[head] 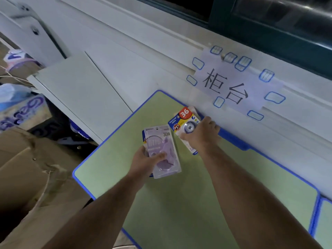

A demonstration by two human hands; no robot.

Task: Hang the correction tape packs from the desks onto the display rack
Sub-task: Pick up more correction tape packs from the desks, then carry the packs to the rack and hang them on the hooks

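A cardboard box (pixel 27 168) sits at the far left, beside the green desk (pixel 179 203). Over the desk, the left hand (pixel 143 159) grips a purple pack (pixel 161 148), thumb curled across its front. Just beside it, the right hand (pixel 203 135) closes over a blue pack (pixel 185 121) at the desk's far edge, thumb on top. A paper sign (pixel 231 83) hangs on the wall beyond.

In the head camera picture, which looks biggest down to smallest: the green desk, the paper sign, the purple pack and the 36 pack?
1. desk
2. sign
3. purple pack and 36 pack: about alike; the right hand hides part of the 36 pack, so I can't rank them.
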